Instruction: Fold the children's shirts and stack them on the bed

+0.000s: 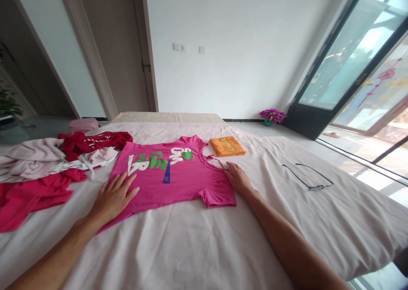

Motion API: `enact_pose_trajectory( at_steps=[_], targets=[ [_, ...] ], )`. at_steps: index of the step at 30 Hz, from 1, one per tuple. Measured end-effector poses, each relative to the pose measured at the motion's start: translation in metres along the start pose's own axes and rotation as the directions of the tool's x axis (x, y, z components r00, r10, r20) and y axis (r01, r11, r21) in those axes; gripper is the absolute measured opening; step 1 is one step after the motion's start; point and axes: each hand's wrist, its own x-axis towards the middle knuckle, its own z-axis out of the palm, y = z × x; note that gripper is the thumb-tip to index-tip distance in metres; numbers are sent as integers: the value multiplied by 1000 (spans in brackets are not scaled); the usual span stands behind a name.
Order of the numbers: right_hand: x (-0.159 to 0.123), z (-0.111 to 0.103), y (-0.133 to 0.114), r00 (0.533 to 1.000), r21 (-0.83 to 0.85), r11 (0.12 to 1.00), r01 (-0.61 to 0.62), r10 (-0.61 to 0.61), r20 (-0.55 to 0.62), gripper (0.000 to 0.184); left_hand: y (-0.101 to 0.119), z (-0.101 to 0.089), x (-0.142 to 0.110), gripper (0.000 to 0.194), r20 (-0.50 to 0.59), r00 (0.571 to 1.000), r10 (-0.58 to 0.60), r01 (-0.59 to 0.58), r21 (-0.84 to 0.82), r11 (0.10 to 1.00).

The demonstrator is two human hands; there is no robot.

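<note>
A pink T-shirt (pixel 188 183) with white and green lettering lies spread on the bed, its neck opening toward the right and its hem toward the left. My left hand (pixel 114 196) rests on the shirt near the hem, fingers stretched out and apart. At the neck and shoulder, my right hand (pixel 237 177) touches the fabric beside the collar; its fingers point forward, and the fingertips are partly hard to make out. Just beyond the collar sits a folded orange garment (pixel 227 146) with yellow print.
A loose heap of red clothes (pixel 38 192) and pale pink clothes (pixel 35 154) lies at the left. Black-framed glasses (pixel 309 181) rest on the pale bedsheet (pixel 274 239) at the right. A pink box (pixel 84 125) and a purple flower pot (pixel 272 116) stand beyond the bed.
</note>
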Motion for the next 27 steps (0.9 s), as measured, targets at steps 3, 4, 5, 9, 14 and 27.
enact_pose_trajectory(
  at_steps=[3,4,5,9,14,27],
  targets=[
    [-4,-3,0,993,38,999,24,-19,-118,43,0,0,0,59,-27,999,19,-19,3,1000],
    [-6,-5,0,988,43,998,43,-36,-150,41,0,-1,0,58,-36,999,24,-24,10,1000],
    [-7,-6,-2,984,49,997,64,-55,-172,39,1,-2,0,58,-43,999,29,-28,16,999],
    [-13,-14,-7,983,98,989,112,-96,-156,32,5,-7,-2,55,-81,996,41,-37,43,998],
    [-16,-18,-9,983,257,949,183,-178,-43,26,8,-11,-2,53,-121,991,52,-47,41,998],
    [-10,-24,-3,941,513,857,55,-216,260,24,8,-9,4,47,-136,978,160,-184,-178,967]
  ],
)
